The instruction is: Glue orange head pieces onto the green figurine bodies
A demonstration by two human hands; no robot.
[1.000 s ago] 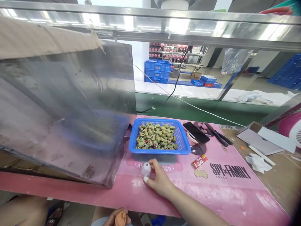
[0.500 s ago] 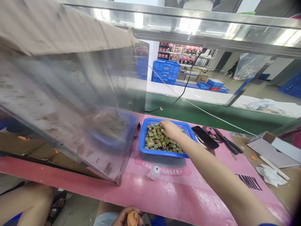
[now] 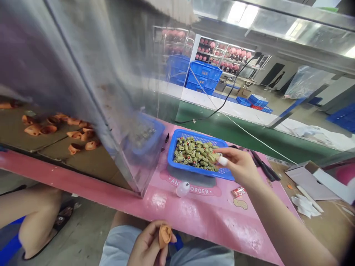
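Holding orange piece (image 3: 165,235) in left grip (image 3: 149,243), squeeze lightly; lift green pieces (image 3: 194,152) singly with right grip (image 3: 242,164), cannot tell if pinching.

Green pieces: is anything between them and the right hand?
Nothing visible is. The right hand reaches over the right end of the basket to the green pieces. The whitish bulb sits in front of the basket, clear of the hand.
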